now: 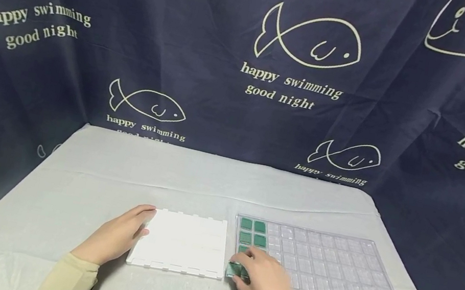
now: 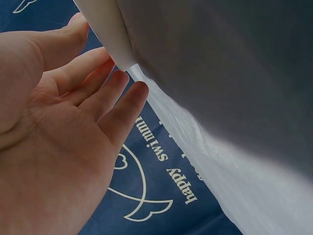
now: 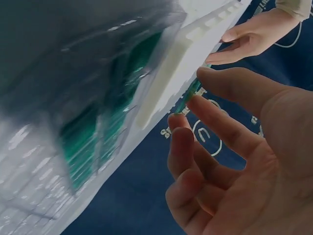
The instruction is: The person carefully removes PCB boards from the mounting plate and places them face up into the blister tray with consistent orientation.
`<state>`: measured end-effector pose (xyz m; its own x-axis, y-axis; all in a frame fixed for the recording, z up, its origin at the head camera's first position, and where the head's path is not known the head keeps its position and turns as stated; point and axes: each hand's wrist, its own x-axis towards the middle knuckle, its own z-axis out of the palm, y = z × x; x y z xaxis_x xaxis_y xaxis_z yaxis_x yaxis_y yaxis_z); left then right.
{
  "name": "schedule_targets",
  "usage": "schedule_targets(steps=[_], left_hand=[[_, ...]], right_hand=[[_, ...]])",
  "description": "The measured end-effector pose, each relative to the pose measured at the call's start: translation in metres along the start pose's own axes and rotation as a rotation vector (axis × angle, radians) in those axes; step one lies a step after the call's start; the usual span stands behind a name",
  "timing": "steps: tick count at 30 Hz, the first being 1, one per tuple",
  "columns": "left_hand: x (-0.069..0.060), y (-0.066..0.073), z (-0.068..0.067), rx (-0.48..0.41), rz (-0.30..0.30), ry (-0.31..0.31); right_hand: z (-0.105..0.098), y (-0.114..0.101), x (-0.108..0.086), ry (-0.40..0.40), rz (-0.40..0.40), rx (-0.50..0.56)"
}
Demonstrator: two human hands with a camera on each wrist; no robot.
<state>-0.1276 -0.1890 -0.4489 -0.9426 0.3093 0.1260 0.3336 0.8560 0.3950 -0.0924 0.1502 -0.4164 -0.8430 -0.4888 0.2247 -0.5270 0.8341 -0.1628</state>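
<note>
My right hand [image 1: 265, 285] pinches a small green circuit board [image 1: 234, 269] between thumb and fingertips, just off the near left corner of a clear plastic tray [image 1: 321, 275]. In the right wrist view the green circuit board [image 3: 188, 95] appears edge-on between the fingers. More green boards [image 1: 260, 226] sit in the tray's left compartments; some are hidden under my right hand. A white rectangular plate [image 1: 182, 242] with small tabs along its edges lies left of the tray. My left hand [image 1: 118, 236] rests against the plate's left edge, its fingers [image 2: 122, 110] loosely extended.
A pale cloth covers the table [image 1: 190, 171]. Dark blue curtains [image 1: 226, 50] with white fish drawings and lettering stand behind and at both sides. The tray's other compartments, to the right, are see-through.
</note>
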Motion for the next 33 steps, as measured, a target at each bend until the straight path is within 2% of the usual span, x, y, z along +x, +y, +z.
schedule_targets(steps=[11, 18, 23, 33], left_hand=[[-0.001, 0.001, 0.001, 0.009, 0.001, 0.010], [0.001, 0.000, 0.001, 0.014, 0.000, 0.013], [0.000, 0.000, 0.000, 0.005, 0.005, 0.000], [0.001, -0.001, 0.002, 0.011, 0.012, 0.020]], right_hand=[[-0.002, 0.018, -0.025, -0.008, 0.115, -0.044], [-0.005, 0.027, -0.034, -0.002, 0.200, -0.097], [-0.006, 0.030, -0.039, -0.015, 0.208, -0.091], [-0.003, 0.033, -0.050, -0.046, 0.221, -0.085]])
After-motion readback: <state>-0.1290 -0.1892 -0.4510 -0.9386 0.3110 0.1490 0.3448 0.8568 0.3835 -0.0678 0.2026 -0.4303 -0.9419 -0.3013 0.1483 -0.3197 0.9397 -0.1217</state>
